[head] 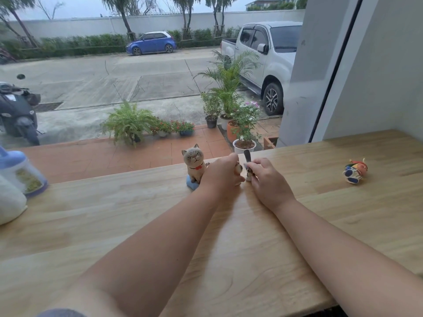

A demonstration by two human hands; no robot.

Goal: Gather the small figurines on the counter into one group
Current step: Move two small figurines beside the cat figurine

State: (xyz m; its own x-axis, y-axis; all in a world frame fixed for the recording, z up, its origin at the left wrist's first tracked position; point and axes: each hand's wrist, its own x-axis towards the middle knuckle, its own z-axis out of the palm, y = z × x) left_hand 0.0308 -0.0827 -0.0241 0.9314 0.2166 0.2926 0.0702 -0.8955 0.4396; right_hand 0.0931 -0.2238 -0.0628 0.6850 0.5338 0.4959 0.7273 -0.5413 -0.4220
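Note:
A beige cat figurine [194, 163] with a red bow sits upright on a blue base at the far edge of the wooden counter [137, 225]. Just right of it, my left hand [223, 171] is closed around a small tan figurine [238, 170], mostly hidden by the fingers. My right hand [267, 181] grips a small grey striped figurine [248, 167] whose dark tail sticks up. The two held figurines are almost touching. A colourful figurine [354, 171] lies on its side far to the right, apart from the others.
A clear container with a blue lid [20, 172] and a white bag [9, 202] stand at the counter's left edge. A window runs along the counter's far edge, with a white wall [377, 76] at the right corner.

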